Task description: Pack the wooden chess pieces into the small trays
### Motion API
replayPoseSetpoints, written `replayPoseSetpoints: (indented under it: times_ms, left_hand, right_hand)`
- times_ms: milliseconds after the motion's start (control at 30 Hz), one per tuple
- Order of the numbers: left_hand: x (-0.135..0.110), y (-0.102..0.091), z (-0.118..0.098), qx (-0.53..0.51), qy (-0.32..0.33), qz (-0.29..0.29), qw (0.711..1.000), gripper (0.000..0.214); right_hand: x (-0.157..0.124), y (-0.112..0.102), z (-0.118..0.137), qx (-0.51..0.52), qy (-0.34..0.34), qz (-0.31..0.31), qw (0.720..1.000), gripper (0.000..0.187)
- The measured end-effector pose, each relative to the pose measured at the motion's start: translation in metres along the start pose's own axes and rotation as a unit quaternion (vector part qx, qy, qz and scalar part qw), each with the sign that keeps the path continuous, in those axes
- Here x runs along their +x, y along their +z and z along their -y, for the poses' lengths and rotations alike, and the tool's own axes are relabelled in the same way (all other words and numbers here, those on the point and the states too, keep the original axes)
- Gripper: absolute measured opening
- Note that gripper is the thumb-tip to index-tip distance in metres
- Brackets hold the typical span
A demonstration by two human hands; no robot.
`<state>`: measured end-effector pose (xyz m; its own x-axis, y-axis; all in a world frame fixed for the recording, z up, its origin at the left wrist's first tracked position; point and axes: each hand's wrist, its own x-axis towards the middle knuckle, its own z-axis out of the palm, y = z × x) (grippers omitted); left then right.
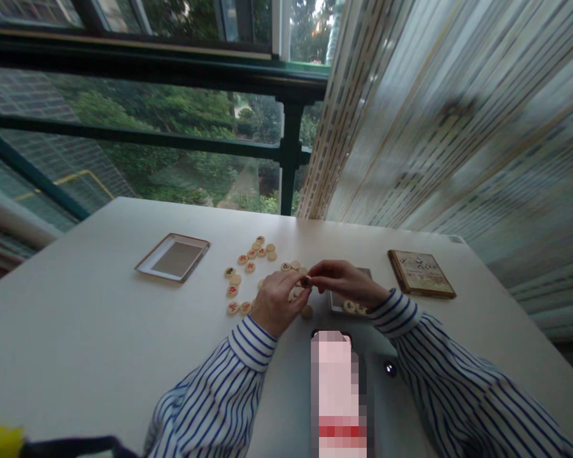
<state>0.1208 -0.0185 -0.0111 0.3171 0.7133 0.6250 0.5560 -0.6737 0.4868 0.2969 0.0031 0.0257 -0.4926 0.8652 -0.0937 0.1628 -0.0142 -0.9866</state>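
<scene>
Between my two hands, above the table, is a round wooden xiangqi piece (306,282), its face dark. The thumb and fingers of my left hand (277,298) pinch it from the left. From the right, the fingertips of my right hand (341,280) close on its edge. Under and around the hands lie several loose xiangqi pieces, one with dark marking (286,266) and one with red marking (232,291). Below my right hand, a shallow box (337,303) holds a couple of pieces marked in black (349,306); my hand and sleeve cover part of it.
A shallow lid or tray (148,264) lies left on the white table (100,343). To the right is a flat decorated box (423,272). A phone (356,381) lies close to me, with a small dark round object (390,368) beside it. Window and curtain (410,127) border the table.
</scene>
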Motion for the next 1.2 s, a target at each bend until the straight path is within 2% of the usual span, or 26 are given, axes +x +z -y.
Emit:
replayPoseSetpoints:
  times_ms: [167,300,467,633,700,1000,1200]
  left_hand:
    - [0.001,0.0,-0.002,-0.039,-0.018,-0.007,0.999,0.018]
    - [0.0,0.001,-0.005,-0.138,-0.109,0.009,0.984,0.025]
    - [0.001,0.002,-0.011,-0.287,-0.24,0.044,0.926,0.03]
    - [0.004,0.004,-0.017,-0.426,-0.31,0.044,0.849,0.027]
    - [0.004,0.005,-0.019,-0.449,-0.322,0.041,0.832,0.026]
    - [0.006,0.009,-0.026,-0.453,-0.348,0.035,0.82,0.026]
    - [0.008,0.012,-0.033,-0.462,-0.377,0.033,0.802,0.023]
  right_hand:
    - [-0.002,-0.002,-0.002,0.002,-0.006,-0.011,1.0,0.026]
    - [-0.005,-0.005,-0.003,-0.009,-0.013,-0.019,1.0,0.026]
    - [-0.014,-0.008,0.001,-0.03,-0.028,-0.035,0.999,0.027]
    - [-0.024,-0.006,0.005,-0.033,-0.051,-0.039,0.997,0.025]
    - [-0.027,-0.005,0.005,-0.036,-0.062,-0.04,0.997,0.024]
    - [-0.039,0.0,0.006,-0.146,-0.122,-0.081,0.978,0.02]
    - [-0.046,-0.002,0.001,-0.207,-0.133,-0.104,0.964,0.022]
